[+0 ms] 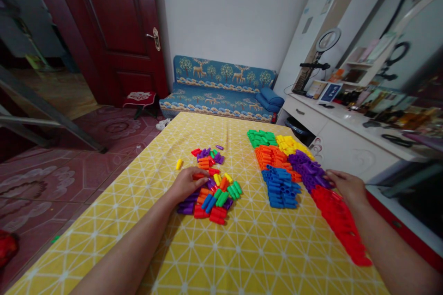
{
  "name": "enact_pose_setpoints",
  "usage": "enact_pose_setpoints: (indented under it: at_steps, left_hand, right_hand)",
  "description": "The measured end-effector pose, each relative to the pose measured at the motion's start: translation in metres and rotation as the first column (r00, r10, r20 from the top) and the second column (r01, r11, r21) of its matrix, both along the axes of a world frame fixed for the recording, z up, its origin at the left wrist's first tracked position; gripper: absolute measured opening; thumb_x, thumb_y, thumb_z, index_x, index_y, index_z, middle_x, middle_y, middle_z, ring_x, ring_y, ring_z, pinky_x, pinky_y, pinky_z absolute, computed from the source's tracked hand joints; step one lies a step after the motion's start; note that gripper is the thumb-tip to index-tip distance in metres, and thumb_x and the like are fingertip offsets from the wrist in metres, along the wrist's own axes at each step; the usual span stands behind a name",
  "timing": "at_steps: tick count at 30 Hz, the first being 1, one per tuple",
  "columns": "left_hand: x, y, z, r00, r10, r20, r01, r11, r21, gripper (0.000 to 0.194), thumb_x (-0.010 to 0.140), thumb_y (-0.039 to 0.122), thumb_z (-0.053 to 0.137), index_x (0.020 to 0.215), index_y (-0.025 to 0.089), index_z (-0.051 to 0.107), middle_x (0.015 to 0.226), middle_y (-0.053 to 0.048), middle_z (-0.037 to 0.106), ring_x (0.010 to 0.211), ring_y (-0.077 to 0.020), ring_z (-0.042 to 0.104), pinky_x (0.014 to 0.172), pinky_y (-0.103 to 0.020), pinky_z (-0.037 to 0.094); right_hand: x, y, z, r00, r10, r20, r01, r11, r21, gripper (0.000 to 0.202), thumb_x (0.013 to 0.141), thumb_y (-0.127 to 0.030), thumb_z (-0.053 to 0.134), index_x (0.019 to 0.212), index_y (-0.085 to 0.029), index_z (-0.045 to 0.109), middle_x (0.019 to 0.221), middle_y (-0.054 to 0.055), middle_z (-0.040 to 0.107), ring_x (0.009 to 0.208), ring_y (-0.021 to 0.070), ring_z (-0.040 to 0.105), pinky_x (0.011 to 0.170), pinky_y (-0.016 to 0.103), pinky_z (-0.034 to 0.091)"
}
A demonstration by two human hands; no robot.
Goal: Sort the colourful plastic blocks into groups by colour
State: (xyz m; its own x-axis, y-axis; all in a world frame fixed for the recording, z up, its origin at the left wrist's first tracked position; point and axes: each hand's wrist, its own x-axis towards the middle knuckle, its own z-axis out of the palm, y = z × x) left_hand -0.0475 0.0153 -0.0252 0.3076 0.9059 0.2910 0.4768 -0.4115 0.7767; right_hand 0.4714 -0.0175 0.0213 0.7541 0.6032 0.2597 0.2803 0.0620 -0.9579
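Observation:
A mixed heap of small plastic tubes [221, 198] in red, orange, yellow, green, blue and purple lies at mid-table. My left hand [187, 184] reaches over the heap's left side, thumb and finger closed about a red tube [200, 176]; purple tubes are partly hidden under the palm. On the right, tubes are grouped by colour. My right hand [348, 189] is at the outer edge of the purple tubes [308, 170] and red tubes [341, 223]. Its fingertips are pressed together beside the purple ones, and what they hold is too small to make out.
Green tubes [261, 138], yellow tubes [290, 145], orange tubes [273, 156] and blue tubes [280, 189] adjoin the purple group. A smaller mixed cluster [209, 156] and a lone yellow tube [179, 164] lie beyond my left hand. A white dresser [318, 124] borders the table's right.

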Motion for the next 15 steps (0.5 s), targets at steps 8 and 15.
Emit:
enact_pose_setpoints:
  at_steps: [8,15]
  left_hand:
    - [0.001,-0.002,0.005,1.000,0.004,0.023,-0.004,1.000,-0.013,0.023,0.081,0.034,0.064,0.094,0.020,0.077,0.096,-0.008,0.075,0.089,-0.0234,0.069,0.079,-0.031,0.053]
    - [0.001,-0.002,0.002,0.999,0.018,0.043,-0.018,1.000,-0.016,0.022,0.080,0.032,0.064,0.093,0.018,0.076,0.095,-0.008,0.075,0.085,-0.0222,0.069,0.077,-0.029,0.053]
  right_hand:
    - [-0.053,-0.013,0.019,0.975,-0.166,0.147,0.170,0.985,-0.009,0.031,0.072,-0.020,0.067,0.102,-0.013,0.073,0.074,0.009,0.069,0.060,0.0143,0.060,0.058,0.026,0.045]
    - [-0.211,-0.020,0.001,0.757,0.562,0.332,-0.555,0.822,-0.125,0.037,0.078,-0.040,0.063,0.107,-0.017,0.067,0.103,0.010,0.069,0.079,0.0171,0.065,0.072,0.030,0.053]
